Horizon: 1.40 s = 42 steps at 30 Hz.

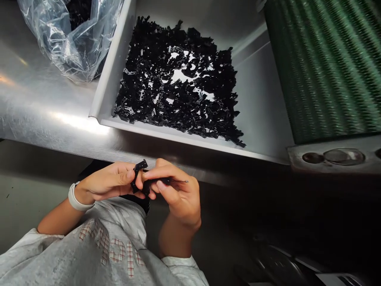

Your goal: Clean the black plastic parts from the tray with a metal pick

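Where table edge [44,146] drops away | left fingers [126,176] pinch black part [136,172] | right fingers [165,172] grip thin-tipped dark piece [166,180]

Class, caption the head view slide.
Left hand holds a black bracket-like piece, right hand a thin-tipped item, beside a tray of black parts.

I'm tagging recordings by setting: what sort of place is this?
Probably a factory or workshop: a metal table, a pale bin of many small black parts, and a clear plastic bag with dark contents.
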Tool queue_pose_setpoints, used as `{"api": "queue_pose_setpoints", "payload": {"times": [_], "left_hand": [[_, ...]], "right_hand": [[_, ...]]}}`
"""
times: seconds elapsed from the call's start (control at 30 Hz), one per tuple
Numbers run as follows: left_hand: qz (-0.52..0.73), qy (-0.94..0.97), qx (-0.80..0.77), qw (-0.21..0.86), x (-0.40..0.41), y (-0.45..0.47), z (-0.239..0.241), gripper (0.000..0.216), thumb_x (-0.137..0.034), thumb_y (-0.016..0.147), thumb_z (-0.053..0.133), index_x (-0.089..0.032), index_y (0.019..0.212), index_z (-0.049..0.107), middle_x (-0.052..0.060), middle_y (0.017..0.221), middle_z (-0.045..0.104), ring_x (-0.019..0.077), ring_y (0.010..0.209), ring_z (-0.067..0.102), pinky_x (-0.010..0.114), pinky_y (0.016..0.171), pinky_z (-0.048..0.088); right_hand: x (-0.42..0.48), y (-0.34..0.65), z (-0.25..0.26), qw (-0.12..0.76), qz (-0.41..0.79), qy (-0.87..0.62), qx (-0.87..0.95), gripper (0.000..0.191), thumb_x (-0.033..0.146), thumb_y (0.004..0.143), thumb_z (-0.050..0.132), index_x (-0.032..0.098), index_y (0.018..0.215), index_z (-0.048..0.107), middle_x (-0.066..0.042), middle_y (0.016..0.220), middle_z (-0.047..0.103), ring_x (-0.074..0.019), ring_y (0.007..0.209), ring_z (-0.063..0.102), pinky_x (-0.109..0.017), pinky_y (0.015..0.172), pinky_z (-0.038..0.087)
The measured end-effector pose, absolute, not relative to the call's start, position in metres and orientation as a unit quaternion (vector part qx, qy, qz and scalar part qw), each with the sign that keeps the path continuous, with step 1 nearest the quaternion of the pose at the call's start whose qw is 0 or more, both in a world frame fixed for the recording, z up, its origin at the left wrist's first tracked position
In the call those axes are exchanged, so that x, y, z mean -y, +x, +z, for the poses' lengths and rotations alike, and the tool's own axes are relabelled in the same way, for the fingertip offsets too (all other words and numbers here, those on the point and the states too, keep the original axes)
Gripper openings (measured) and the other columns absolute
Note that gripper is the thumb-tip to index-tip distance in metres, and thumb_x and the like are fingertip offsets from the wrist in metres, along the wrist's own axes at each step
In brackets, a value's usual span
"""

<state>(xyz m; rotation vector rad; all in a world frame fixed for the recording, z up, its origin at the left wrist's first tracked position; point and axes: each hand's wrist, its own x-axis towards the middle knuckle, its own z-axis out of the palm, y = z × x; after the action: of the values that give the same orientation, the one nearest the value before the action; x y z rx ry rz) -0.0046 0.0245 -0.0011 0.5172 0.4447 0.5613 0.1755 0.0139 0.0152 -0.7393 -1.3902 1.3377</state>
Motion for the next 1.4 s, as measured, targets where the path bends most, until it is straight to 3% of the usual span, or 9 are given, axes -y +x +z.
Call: {"api": "queue_pose_setpoints", "payload": {"times": [0.23,0.37,0.57,0.67,0.77,0.97,1.1,1.2,1.4], "left_hand": [[0.287,0.221,-0.232,0.903,-0.023,-0.003,-0.003,0.038,-0.051,0.073,0.085,-0.016,0.068,0.072,0.004,0.081,0.067,0.0120,0.080,0.067,0.024,0.081,0.057],[0.296,0.232,-0.211,0.902,-0.024,-0.004,-0.003,0.039,-0.051,0.072,0.086,-0.014,0.067,0.073,0.004,0.082,0.067,0.0127,0.084,0.067,0.024,0.082,0.057],[0.297,0.240,-0.178,0.907,-0.021,-0.003,-0.006,0.037,-0.051,0.074,0.084,-0.016,0.070,0.075,0.003,0.079,0.067,0.0121,0.079,0.067,0.026,0.084,0.058],[0.305,0.246,-0.166,0.905,-0.020,-0.003,-0.007,0.035,-0.050,0.077,0.082,-0.016,0.072,0.076,0.003,0.077,0.067,0.0115,0.078,0.067,0.024,0.082,0.057],[0.318,0.251,-0.166,0.899,-0.019,-0.002,-0.006,0.033,-0.049,0.078,0.081,-0.017,0.073,0.077,0.005,0.084,0.070,0.0135,0.083,0.068,0.025,0.080,0.056],[0.362,0.299,-0.215,0.856,-0.016,0.000,-0.003,0.035,-0.053,0.079,0.080,-0.018,0.075,0.077,0.006,0.089,0.072,0.0154,0.086,0.067,0.028,0.081,0.052],[0.408,0.381,-0.247,0.792,-0.012,0.001,-0.003,0.042,-0.058,0.086,0.070,-0.018,0.074,0.076,0.007,0.090,0.074,0.0166,0.089,0.066,0.029,0.085,0.048],[0.401,0.392,-0.244,0.791,-0.010,0.002,0.000,0.050,-0.064,0.088,0.063,-0.018,0.070,0.073,0.008,0.092,0.075,0.0185,0.089,0.067,0.031,0.084,0.048],[0.394,0.371,-0.253,0.802,-0.009,0.008,0.011,0.057,-0.068,0.089,0.058,-0.017,0.063,0.065,0.010,0.086,0.074,0.0227,0.088,0.068,0.033,0.077,0.049]], "right_hand": [[-0.008,0.176,0.010,0.515,0.596,-0.348,0.507,0.024,0.028,0.092,0.069,0.030,0.115,0.074,0.001,0.078,0.071,-0.0092,0.060,0.066,-0.019,0.051,0.055],[-0.005,0.174,0.013,0.531,0.608,-0.378,0.453,0.013,0.033,0.090,0.074,0.028,0.102,0.075,0.001,0.073,0.072,-0.0090,0.058,0.065,-0.017,0.048,0.050],[-0.006,0.171,0.013,0.482,0.650,-0.382,0.447,0.014,0.037,0.094,0.067,0.025,0.098,0.073,0.004,0.061,0.061,-0.0092,0.053,0.058,-0.021,0.051,0.051],[-0.005,0.170,0.013,0.483,0.648,-0.392,0.439,0.021,0.040,0.093,0.067,0.027,0.109,0.072,0.005,0.066,0.054,-0.0087,0.053,0.053,-0.021,0.049,0.048],[-0.004,0.170,0.015,0.566,0.589,-0.416,0.401,0.027,0.040,0.095,0.062,0.028,0.116,0.074,0.004,0.074,0.046,-0.0075,0.057,0.044,-0.020,0.048,0.043],[0.001,0.165,0.034,0.694,0.356,-0.445,0.440,0.024,0.029,0.098,0.059,0.027,0.090,0.081,-0.002,0.076,0.053,-0.0153,0.076,0.052,-0.028,0.062,0.046],[0.007,0.164,0.043,0.680,0.249,-0.478,0.498,0.021,0.032,0.098,0.063,0.026,0.090,0.081,0.000,0.065,0.049,-0.0153,0.069,0.048,-0.028,0.053,0.038],[0.010,0.167,0.042,0.660,0.221,-0.428,0.577,0.024,0.023,0.101,0.056,0.023,0.102,0.080,-0.002,0.078,0.060,-0.0122,0.063,0.058,-0.027,0.047,0.047],[0.025,0.178,0.046,0.586,0.194,-0.418,0.667,0.048,-0.004,0.090,0.056,0.022,0.127,0.070,-0.004,0.114,0.075,-0.0160,0.096,0.075,-0.027,0.077,0.067]]}}
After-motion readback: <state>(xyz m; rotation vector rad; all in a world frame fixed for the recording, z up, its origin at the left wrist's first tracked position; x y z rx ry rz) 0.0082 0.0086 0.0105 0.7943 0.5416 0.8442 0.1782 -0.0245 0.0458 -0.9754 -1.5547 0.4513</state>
